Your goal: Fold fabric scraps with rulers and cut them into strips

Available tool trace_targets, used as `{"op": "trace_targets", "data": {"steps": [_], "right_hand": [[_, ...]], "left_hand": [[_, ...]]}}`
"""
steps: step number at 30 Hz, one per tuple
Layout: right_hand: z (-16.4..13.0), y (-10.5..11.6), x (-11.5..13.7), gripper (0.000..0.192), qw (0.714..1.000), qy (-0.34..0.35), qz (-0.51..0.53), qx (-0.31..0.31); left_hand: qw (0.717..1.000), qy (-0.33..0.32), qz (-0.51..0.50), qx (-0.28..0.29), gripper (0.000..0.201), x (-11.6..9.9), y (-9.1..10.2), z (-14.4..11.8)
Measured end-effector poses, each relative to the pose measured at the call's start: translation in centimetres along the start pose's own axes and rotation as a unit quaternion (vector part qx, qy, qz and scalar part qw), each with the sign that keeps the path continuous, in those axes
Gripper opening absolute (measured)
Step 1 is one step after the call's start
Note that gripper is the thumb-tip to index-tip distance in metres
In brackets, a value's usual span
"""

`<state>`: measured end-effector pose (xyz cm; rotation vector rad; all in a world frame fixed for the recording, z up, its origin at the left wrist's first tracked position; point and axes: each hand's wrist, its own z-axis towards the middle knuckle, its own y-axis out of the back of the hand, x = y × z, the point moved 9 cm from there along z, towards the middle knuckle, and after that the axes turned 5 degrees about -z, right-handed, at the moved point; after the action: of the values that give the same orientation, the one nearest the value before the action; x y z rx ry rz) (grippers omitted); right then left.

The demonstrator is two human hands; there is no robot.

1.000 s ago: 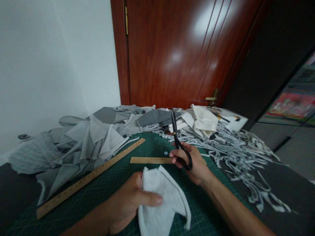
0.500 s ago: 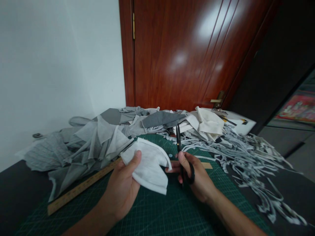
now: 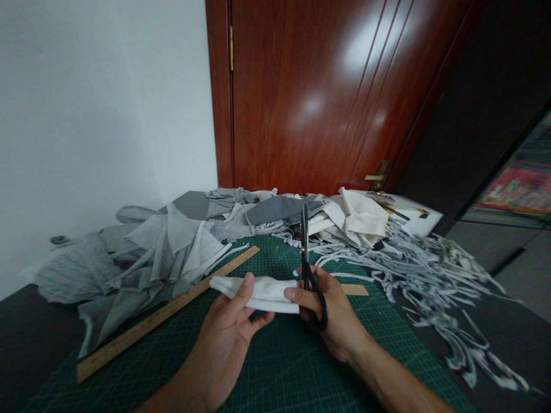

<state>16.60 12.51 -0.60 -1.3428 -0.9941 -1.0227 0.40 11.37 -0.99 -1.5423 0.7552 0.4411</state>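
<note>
A light grey piece of fabric is stretched level between my two hands, folded into a narrow band above the cutting mat. My left hand pinches its left part, thumb on top and fingers beneath. At the other end, the thumb of my right hand presses on the fabric. That same hand keeps black scissors hooked in it, with the blades pointing up and away and looking closed. The fingers of my right hand behind the fabric are partly hidden.
A green cutting mat covers the table. A wooden ruler slants across its left side, and another wooden strip lies to the right. Grey fabric pieces are heaped left, cream cloth behind, narrow fabric strips right.
The fabric was spread out with a notch showing; now it is folded into a narrow band. My right thumb has come onto its right end, and the scissors have shifted slightly left.
</note>
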Motion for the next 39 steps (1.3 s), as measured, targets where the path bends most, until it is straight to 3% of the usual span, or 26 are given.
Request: {"op": "trace_targets", "data": {"steps": [3,5,9,14,23,27,31,39], "right_hand": [[-0.1,0.2,0.6,0.066,1.000,0.018,0.004,0.004],[-0.4,-0.2,0.8,0.067,1.000,0.024,0.003,0.016],[-1.1,-1.7,1.0,0.067,0.998,0.031,0.002,0.059],[-1.0,-1.1,1.3,0.063,0.998,0.056,0.007,0.037],[-0.5,0.0,0.8,0.065,0.998,0.054,0.003,0.008],[-0.4,0.1,0.8,0.068,0.998,0.056,0.000,0.002],[-0.3,0.0,1.1,0.070,0.998,0.062,-0.011,-0.003],[-0.6,0.2,1.8,0.056,0.994,0.096,-0.043,-0.019]], "left_hand": [[0.997,0.062,0.034,0.016,0.062,2.4,-0.1,-0.1],[0.996,0.062,0.057,0.021,0.059,3.1,-0.2,0.0],[0.996,0.019,0.083,-0.004,0.042,2.8,0.2,0.2],[0.995,-0.003,0.090,0.045,0.030,2.1,-0.4,0.0],[0.995,-0.009,0.057,0.085,0.031,2.1,-2.0,-0.4],[0.994,0.017,0.072,0.079,0.044,2.6,-1.7,-0.6],[0.991,0.040,0.089,0.089,0.043,3.2,-1.6,-0.7],[0.989,0.010,0.095,0.109,0.044,2.0,-2.8,-1.1]]}}
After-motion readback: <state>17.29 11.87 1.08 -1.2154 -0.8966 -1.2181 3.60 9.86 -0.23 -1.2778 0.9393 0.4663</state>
